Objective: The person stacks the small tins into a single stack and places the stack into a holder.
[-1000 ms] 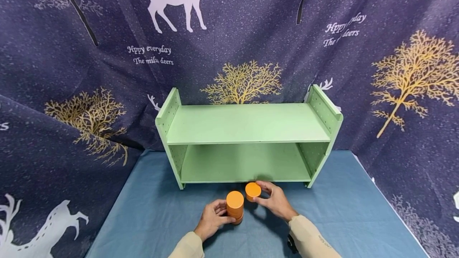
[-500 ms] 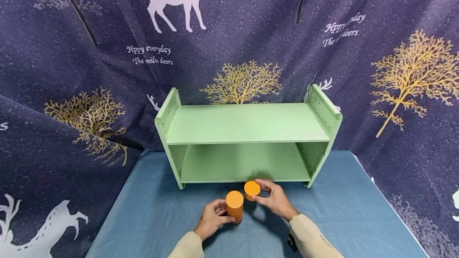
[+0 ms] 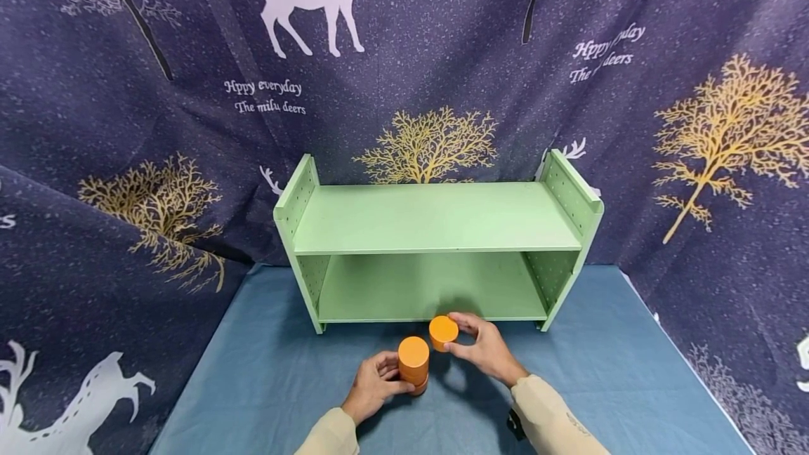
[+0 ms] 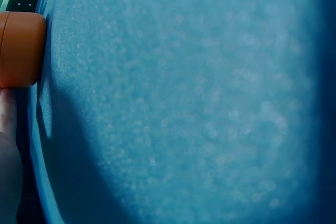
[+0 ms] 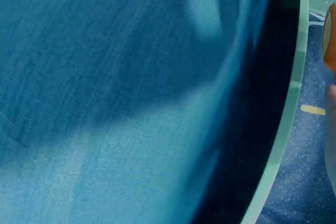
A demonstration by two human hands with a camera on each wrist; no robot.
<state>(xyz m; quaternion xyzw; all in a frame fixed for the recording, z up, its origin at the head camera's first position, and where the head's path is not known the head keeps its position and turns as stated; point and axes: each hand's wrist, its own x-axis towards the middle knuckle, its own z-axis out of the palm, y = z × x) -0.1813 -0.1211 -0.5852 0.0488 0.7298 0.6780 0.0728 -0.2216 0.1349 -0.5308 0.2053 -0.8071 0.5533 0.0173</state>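
A: What do the hands hold?
B: The left hand [image 3: 373, 386] curls round an orange cylinder [image 3: 413, 365], tall and ridged like stacked discs, standing on the blue cloth [image 3: 265, 385].
A: And the right hand [image 3: 483, 351]?
B: It pinches a short orange disc [image 3: 443, 333], raised just beside the cylinder's top, before the green shelf [image 3: 436, 220].

We face a green two-tier shelf [image 3: 436, 230] standing on a bench [image 3: 600, 371] covered in blue cloth. Dark navy curtains [image 3: 126, 125] printed with white deer and golden trees surround us on three sides.
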